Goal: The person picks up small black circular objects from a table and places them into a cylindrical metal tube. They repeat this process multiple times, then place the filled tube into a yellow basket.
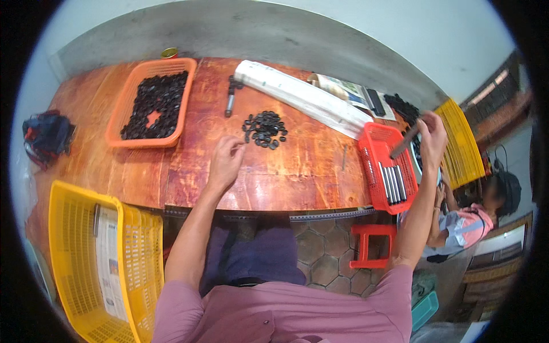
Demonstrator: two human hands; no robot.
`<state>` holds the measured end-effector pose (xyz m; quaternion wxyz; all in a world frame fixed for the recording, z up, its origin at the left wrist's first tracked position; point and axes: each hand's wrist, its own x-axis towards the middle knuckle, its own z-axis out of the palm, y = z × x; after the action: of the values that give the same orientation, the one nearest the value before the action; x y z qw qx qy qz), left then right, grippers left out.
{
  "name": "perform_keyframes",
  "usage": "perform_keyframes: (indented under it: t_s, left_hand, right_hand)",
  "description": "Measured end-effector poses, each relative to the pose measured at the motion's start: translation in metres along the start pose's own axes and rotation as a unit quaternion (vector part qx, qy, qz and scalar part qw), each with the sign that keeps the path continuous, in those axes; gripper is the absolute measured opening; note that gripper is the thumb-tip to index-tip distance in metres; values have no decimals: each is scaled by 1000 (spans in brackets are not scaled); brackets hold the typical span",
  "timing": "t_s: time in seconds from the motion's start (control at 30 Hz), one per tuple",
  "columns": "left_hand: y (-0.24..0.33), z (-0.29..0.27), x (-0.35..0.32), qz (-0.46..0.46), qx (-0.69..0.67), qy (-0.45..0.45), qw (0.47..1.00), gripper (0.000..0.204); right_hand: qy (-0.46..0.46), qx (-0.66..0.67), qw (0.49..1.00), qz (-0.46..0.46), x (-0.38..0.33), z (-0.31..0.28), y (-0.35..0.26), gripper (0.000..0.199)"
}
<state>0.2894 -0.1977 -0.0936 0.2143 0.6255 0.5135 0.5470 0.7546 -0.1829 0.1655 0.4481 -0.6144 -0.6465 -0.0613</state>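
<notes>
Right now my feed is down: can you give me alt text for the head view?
Seated at a reddish wooden table, the person holds a dark rod in the right hand over a red basket of similar rods, while the left hand pinches beside a small pile of black rings. An orange tray of black rings sits far left.

orange tray of black rings, black ring pile on reddish-brown wood table, red basket with grey rods, yellow crate, red stool, mauve shirt.
</notes>
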Motion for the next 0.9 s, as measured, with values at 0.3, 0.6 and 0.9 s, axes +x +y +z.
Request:
perform_keyframes:
  t_s: [0.3, 0.6, 0.9]
  left_hand:
    - [78, -3, -31, -293, -496, -217, 788, 59]
    - [90, -18, -54, -290, -379, -237, 846, 43]
    - [51, -8, -46, -333, -515, -119, 781, 34]
  right_hand:
    - [-390, 519, 754, 103, -96, 129, -116, 42]
    - [-387, 473, 769, 189, -154, 208, -148, 32]
    - [-284, 349, 869, 204, -175, 245, -108, 19]
